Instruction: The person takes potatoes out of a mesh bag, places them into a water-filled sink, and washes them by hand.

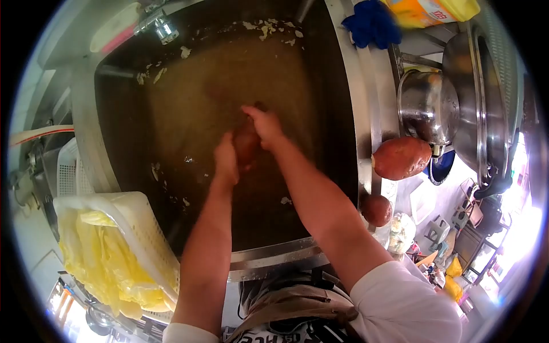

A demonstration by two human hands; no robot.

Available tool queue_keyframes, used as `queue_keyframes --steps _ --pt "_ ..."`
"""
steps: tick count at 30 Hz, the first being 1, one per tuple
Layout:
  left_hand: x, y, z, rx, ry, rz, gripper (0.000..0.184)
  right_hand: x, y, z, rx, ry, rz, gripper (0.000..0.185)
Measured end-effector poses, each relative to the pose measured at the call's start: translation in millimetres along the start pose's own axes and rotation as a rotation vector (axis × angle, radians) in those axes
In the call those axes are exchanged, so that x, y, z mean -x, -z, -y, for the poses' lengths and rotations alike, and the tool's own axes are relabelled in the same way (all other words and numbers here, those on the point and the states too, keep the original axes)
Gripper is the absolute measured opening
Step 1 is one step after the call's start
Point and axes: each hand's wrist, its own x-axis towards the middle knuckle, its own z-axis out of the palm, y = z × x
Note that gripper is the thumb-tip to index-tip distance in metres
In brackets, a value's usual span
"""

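Both hands are over the murky brown water of a large metal sink (343, 86). Between them is a reddish sweet potato (247, 143), partly under the water. My right hand (264, 124) grips its upper end from the right, fingers curled round it. On its other side, my left hand (227, 157) presses against it, with the fingertips partly hidden by the potato and the water. A large sweet potato (402, 157) and a smaller one (377, 210) rest on the ledge right of the sink.
Pale scraps (269, 28) float along the sink's far side, near a metal tap (163, 28). At the left stands a white basket (128, 206) with yellow leaves or sheets (94, 257). A steel pot (429, 106), a blue cloth (372, 23) and a yellow bag (432, 11) are on the right.
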Motion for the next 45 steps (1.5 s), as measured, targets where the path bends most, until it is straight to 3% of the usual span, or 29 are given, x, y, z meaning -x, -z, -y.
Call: queue_keyframes --steps 1,3,5,7,8,9,10,12,14,17,20,22,23,24,26,29,32,35,41,44,45 --pt "-14 -7 30 -0.296 -0.381 -0.139 0.063 2 -3 -4 0.133 0.075 -0.138 0.043" --pt "-16 -7 42 -0.465 -0.502 -0.279 0.063 -1 -8 -19 0.253 0.298 -0.279 0.050" --pt "-14 -12 22 -0.176 -0.001 -0.275 0.061 -11 -13 -28 0.404 0.534 -0.374 0.054" --pt "-1 -10 -6 0.121 0.299 -0.214 0.060 -1 -17 -62 0.574 0.707 -0.438 0.056" --pt "2 -12 -22 0.062 0.336 -0.166 0.059 5 -22 -72 0.480 0.884 -0.487 0.050" --pt "5 -13 -37 0.001 0.369 -0.116 0.059 -13 -18 -77 0.369 0.732 -0.378 0.047" --pt "10 -15 -47 -0.274 0.306 -0.049 0.060 -43 -10 -90 0.258 0.576 -0.270 0.045" --pt "19 -19 -42 -0.608 0.074 -0.078 0.062 -67 -1 -93 -0.071 0.219 -0.063 0.043" --pt "28 -38 -30 -0.696 -0.283 -0.271 0.064 -66 10 -74 -0.491 -0.158 0.145 0.042" --pt "35 -43 -28 -0.612 -0.340 -0.247 0.063 -37 7 -55 -0.389 0.013 -0.084 0.049" --pt "38 -45 -50 -0.202 0.024 -0.160 0.055 4 -5 -33 0.059 0.262 -0.388 0.058" --pt "-29 0 18 -0.151 -0.076 0.224 0.051 16 -9 -43 0.245 0.538 -0.485 0.064" --pt "-43 11 33 -0.083 -0.069 0.310 0.051 18 -10 -47 0.337 0.676 -0.534 0.067" --pt "-56 21 46 -0.015 -0.057 0.396 0.050 16 -9 -46 0.324 0.699 -0.494 0.067" --pt "-45 18 42 0.149 0.057 0.326 0.051 14 -3 -41 0.298 0.738 -0.426 0.067" --pt "24 -23 -29 0.201 0.114 0.109 0.052 16 1 -7 -0.164 0.108 -0.251 0.059" --pt "54 -35 -50 -0.017 -0.212 0.158 0.051 22 8 6 -0.555 0.013 0.033 0.051" --pt "73 -39 -69 0.108 -0.154 0.140 0.056 3 14 -2 -0.653 0.009 0.193 0.048" --pt "64 -32 -50 0.308 -0.132 0.150 0.056 37 7 6 -0.533 0.033 -0.016 0.051" --pt "48 -29 -47 0.499 0.170 -0.007 0.063 17 2 -27 0.023 0.595 -0.247 0.055" --pt "44 -26 -46 0.431 0.212 0.059 0.067 16 4 -34 0.032 0.602 -0.211 0.057"
